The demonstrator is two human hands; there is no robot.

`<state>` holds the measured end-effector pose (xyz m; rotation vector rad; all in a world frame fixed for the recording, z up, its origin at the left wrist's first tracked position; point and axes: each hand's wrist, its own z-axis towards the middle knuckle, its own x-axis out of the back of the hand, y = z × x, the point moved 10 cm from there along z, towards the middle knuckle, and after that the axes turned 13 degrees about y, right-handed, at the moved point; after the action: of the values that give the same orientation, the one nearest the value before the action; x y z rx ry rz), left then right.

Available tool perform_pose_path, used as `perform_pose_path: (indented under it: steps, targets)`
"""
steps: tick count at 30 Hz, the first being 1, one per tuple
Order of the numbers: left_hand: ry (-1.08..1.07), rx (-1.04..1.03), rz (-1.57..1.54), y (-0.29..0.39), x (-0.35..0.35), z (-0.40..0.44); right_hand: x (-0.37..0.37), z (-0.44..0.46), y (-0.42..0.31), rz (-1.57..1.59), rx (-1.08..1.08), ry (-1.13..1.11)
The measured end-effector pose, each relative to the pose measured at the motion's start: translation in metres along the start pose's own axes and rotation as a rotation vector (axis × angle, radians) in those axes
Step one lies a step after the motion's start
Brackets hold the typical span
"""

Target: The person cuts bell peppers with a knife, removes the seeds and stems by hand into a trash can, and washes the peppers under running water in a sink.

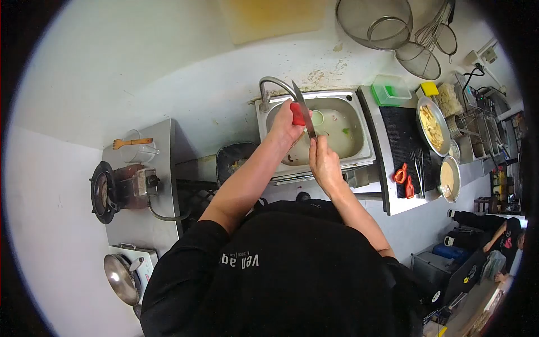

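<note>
Over the steel sink (pixel 359 132), my left hand (pixel 285 124) is closed around a red pepper piece (pixel 298 114). My right hand (pixel 324 160) grips the handle of a knife (pixel 303 106), whose blade points up and away from me and lies against the pepper. Behind the knife, a small round light-green item (pixel 318 118) rests in the basin, along with some green and dark scraps. The curved faucet (pixel 270 82) stands at the sink's back left. Two red pepper pieces (pixel 400 173) lie on the counter to the right, near tongs (pixel 419 173).
Right of the sink are a black mat (pixel 397 135), a green-bottomed box (pixel 391 90), a bowl of pale strips (pixel 431 128) and another bowl (pixel 450 180). A bin (pixel 227 163) and a burner (pixel 104 192) stand left. Another person (pixel 502 233) is at far right.
</note>
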<state>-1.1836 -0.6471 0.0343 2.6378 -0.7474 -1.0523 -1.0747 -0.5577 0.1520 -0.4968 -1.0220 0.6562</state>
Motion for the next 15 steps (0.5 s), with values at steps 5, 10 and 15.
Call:
perform_pose_path:
  steps: [5,10,15]
  targets:
    - [-0.072,-0.004,-0.054,0.005,-0.002,0.003,-0.006,-0.004,-0.006,-0.026,0.029,0.007]
    - [-0.03,-0.047,-0.022,0.013,-0.001,-0.008,-0.003,-0.007,-0.014,-0.076,0.066,0.024]
    - [-0.015,-0.143,0.004,0.028,-0.005,-0.029,-0.003,-0.008,-0.015,-0.11,0.061,0.032]
